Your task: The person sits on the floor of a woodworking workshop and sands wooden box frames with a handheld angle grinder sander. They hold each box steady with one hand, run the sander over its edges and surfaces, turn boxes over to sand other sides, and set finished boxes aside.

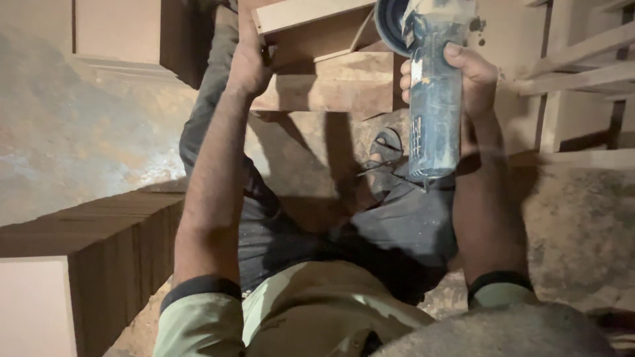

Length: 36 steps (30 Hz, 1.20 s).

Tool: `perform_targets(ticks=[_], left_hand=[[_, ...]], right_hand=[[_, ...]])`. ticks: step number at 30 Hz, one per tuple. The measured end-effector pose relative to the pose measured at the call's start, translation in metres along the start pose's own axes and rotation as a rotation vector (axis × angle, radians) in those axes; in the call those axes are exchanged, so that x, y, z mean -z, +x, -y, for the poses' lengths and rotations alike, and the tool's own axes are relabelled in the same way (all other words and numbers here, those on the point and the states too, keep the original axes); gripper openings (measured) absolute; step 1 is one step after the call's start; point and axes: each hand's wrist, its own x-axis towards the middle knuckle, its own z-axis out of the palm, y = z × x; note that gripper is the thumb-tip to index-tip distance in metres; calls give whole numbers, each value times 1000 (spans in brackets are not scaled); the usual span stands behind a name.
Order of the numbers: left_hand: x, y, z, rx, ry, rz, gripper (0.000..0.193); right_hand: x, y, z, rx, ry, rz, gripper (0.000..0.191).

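Your right hand [463,79] is wrapped around the angle grinder [430,92], raised beside the wooden piece [317,39] your left hand [248,63] clamps; next, steady the wood before bringing the disc in

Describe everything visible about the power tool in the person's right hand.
The angle grinder has a long, dusty blue-grey barrel body, worn and scuffed, with a pale label strip on its side. Its head, with a dark round guard, points up toward the wooden piece and is partly cut off by the frame's top edge. The right hand wraps the upper body, fingers round the front. The tail end hangs above the person's lap. Whether the disc spins cannot be told.
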Motion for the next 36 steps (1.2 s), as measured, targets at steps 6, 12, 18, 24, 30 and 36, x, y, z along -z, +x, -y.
perform_targets(ticks=[6,12,18,24,30,36], left_hand=[[-1,0,5,-29,106,-36,81],[-3,4,11,27,168,5,62],[-2,4,9,-29,253,-63,58],[-2,2,13,37,177,-33,46],[-3,8,13,200,357,43,37],[-6,8,6,-93,295,-147,58]], right_hand=[[2,9,-6,-36,-53,12,54],[-5,31,0,-71,94,-7,54],[-22,15,0,-30,-24,-15,59],[-9,32,-3,-2,30,28,55],[9,61,-10,-56,136,118,54],[-13,90,-45,-212,189,225,50]])
